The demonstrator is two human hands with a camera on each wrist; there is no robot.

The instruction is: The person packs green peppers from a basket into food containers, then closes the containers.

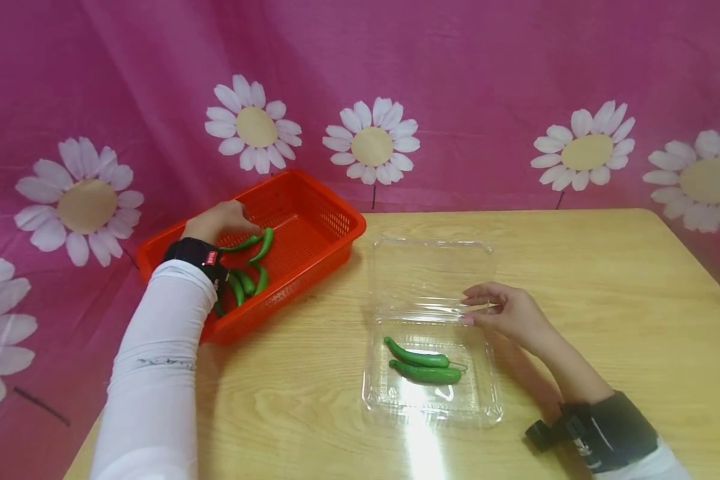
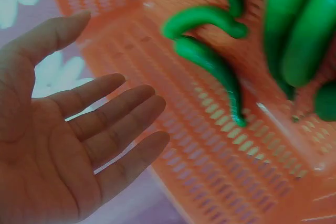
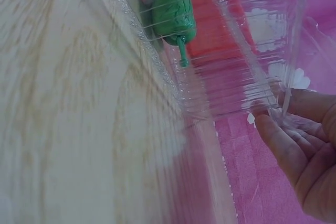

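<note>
A: Start at the left. What's there?

B: The red basket (image 1: 294, 283), at the far-left corner of the counter (image 1: 576, 280). Several green peppers (image 1: 265, 247) lie in it, mostly in its nearer part, and the left hand (image 1: 222, 219) reaches in over the basket's back edge.

A: Has it got one?

B: Not as I see it. The left wrist view shows its fingers straight and parted, nothing between them, with the nearest peppers near the fingertips but apart. That grip is free.

A: So which step is this?

B: Picking the next pepper, I'd judge. The move calls for curling the fingers round just one, lifting it above the basket's front edge and bringing it across to the right. Some of them touch, so a neighbour could come along.

A: Across to what?

B: The clear container (image 1: 480, 400), around the middle of the counter, its lid folded back toward the far edge. Two packed peppers (image 1: 426, 372) lie side by side in the near half, roughly in line with its near edge. The next would fit beside them, I think.

A: And furthest right?

B: The right hand (image 1: 510, 317), at the container's right edge by the hinge. Thumb and fingers pinch the plastic; that grip seems meant to steady it, and should stay light, since the plastic looks thin.
</note>
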